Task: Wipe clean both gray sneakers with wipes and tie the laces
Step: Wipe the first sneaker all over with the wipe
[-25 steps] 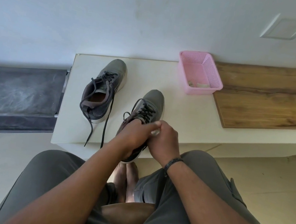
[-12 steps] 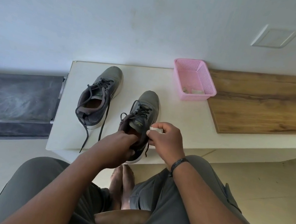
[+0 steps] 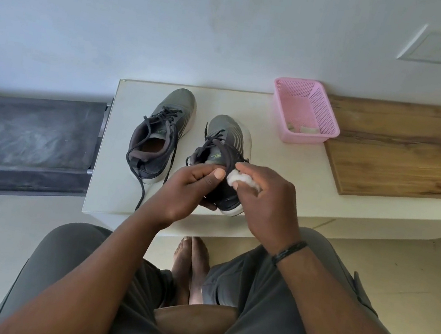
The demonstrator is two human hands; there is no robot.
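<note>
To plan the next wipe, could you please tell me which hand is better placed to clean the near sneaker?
Right: the right hand already holds the wipe against the sneaker, while the left hand grips its heel.

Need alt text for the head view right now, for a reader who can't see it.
A seated person's left hand grips the heel of the right sneaker while the right hand holds a crumpled wipe against it; the other sneaker sits unlaced alongside.
</note>
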